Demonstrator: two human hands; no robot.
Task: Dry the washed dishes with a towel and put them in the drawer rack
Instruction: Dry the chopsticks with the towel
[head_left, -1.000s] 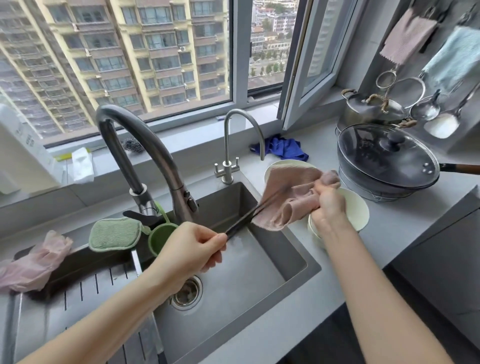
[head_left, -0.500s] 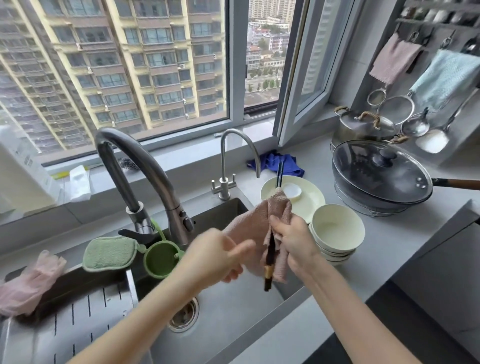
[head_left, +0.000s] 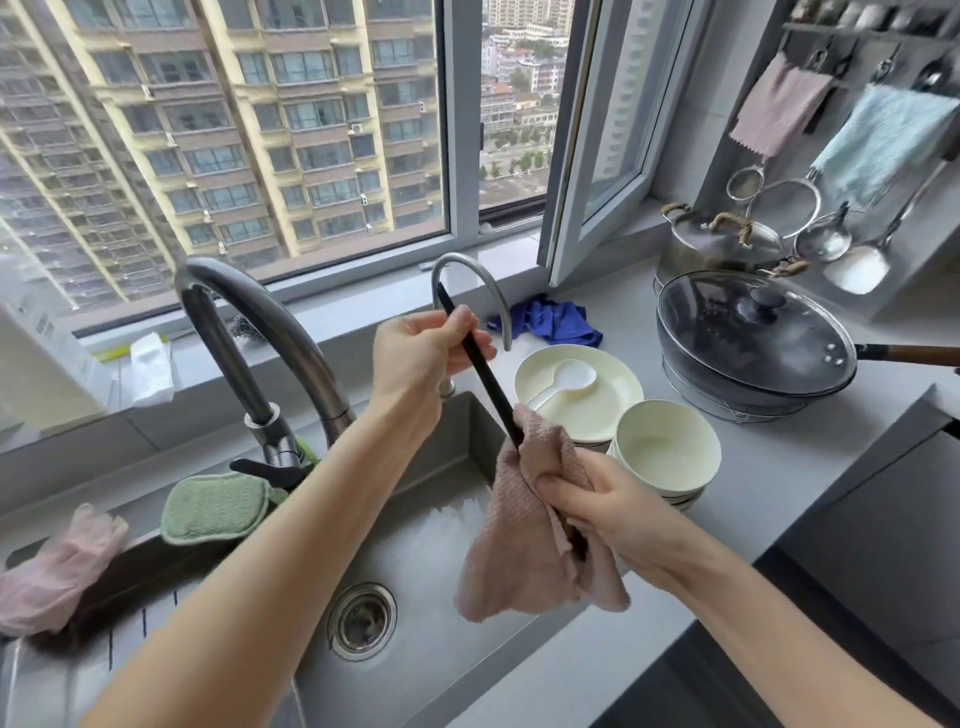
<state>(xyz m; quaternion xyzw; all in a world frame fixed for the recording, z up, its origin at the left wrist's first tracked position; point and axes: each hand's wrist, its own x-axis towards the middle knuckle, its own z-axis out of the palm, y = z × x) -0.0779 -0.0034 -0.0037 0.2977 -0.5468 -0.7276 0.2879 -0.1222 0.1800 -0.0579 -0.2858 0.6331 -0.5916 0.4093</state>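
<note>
While the R hand (head_left: 618, 506) is squeezing the pink towel (head_left: 519, 561) round the lower end of the black chopsticks (head_left: 483, 374) over the sink (head_left: 431, 535), the L hand (head_left: 415, 358) is pinching their upper end, w/ bowls (head_left: 667, 447) & plate (head_left: 618, 387) sitting just beyond.

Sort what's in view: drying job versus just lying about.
Job: black chopsticks, pink waffle towel, cream plates, white ceramic spoon, stacked cream bowls.
Lying about: green scrub pad, pink rubber gloves, blue crumpled cloth, glass-lidded black wok.
</note>
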